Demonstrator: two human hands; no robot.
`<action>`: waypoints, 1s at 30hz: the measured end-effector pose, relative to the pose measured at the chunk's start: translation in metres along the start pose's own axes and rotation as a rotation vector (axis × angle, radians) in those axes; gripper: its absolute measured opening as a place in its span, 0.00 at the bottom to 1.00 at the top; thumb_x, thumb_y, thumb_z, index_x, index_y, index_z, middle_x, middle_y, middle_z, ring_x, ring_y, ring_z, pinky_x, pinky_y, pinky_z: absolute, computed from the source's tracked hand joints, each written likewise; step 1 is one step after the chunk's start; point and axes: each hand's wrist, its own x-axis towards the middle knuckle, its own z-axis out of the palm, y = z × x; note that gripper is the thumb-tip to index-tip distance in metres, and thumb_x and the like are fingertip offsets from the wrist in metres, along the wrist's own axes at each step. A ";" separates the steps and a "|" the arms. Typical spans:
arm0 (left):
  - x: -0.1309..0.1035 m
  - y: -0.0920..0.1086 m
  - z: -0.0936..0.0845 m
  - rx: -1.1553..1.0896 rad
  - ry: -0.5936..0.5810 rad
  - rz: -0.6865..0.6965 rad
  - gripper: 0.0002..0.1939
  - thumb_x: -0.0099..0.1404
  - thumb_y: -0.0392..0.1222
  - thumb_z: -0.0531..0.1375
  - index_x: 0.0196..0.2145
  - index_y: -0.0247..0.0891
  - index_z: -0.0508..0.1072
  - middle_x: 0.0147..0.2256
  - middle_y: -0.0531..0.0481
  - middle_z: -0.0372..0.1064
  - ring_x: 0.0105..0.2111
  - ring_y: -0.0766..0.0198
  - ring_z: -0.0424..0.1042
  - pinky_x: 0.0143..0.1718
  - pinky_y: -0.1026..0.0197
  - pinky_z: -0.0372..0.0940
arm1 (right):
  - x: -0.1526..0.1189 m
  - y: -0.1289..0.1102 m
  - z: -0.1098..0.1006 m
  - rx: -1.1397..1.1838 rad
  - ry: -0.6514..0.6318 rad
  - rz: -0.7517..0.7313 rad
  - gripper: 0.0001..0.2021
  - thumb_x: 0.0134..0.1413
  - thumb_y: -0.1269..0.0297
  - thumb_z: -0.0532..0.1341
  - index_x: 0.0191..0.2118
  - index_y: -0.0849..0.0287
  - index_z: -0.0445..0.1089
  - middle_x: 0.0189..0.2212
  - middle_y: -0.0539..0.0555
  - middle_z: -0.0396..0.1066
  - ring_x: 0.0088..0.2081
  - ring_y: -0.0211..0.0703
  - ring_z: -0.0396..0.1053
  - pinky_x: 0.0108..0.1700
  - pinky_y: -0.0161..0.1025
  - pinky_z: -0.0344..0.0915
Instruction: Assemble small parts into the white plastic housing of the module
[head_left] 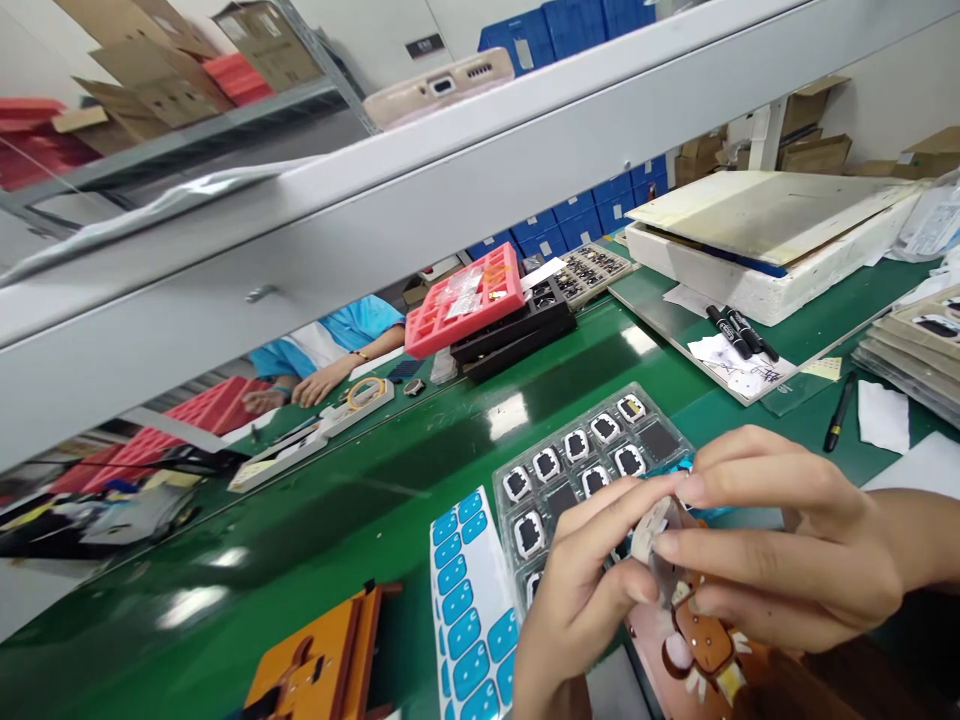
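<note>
Head view: left hand (581, 590) and right hand (787, 545) each grip the small pale part (651, 528) in pinched fingertips.

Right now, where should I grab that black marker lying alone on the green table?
Pinch the black marker around the middle of its barrel, coming from above. It lies flat and alone on the green table, its long sides free, with a white paper just beside it.

A small pale part (651, 530) is pinched between the fingertips of the left hand (581, 600) and the right hand (787, 560), just above a clear tray (664, 440) of small black-and-white pieces on the green counter (300, 520). A sheet of blue labels (469, 610) is laid just beside the tray.
</note>
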 end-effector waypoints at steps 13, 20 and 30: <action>-0.001 0.002 -0.002 0.087 0.021 -0.052 0.31 0.67 0.65 0.49 0.56 0.45 0.72 0.36 0.46 0.76 0.31 0.59 0.73 0.31 0.61 0.68 | -0.001 -0.002 0.012 -0.103 0.085 -0.062 0.07 0.56 0.76 0.58 0.32 0.65 0.74 0.40 0.56 0.63 0.34 0.41 0.65 0.29 0.39 0.71; -0.004 -0.006 0.003 -0.054 0.136 -0.024 0.26 0.68 0.61 0.53 0.56 0.45 0.70 0.45 0.46 0.75 0.41 0.59 0.75 0.39 0.63 0.71 | -0.005 -0.001 0.015 -0.074 0.042 -0.093 0.11 0.58 0.73 0.56 0.26 0.62 0.72 0.39 0.55 0.64 0.38 0.44 0.65 0.31 0.42 0.70; 0.000 -0.004 0.005 -0.201 0.324 0.248 0.20 0.56 0.41 0.70 0.45 0.43 0.70 0.50 0.50 0.70 0.50 0.57 0.75 0.51 0.54 0.74 | -0.006 -0.001 0.010 -0.196 0.164 -0.084 0.07 0.54 0.75 0.60 0.31 0.65 0.76 0.29 0.53 0.63 0.25 0.38 0.60 0.19 0.39 0.59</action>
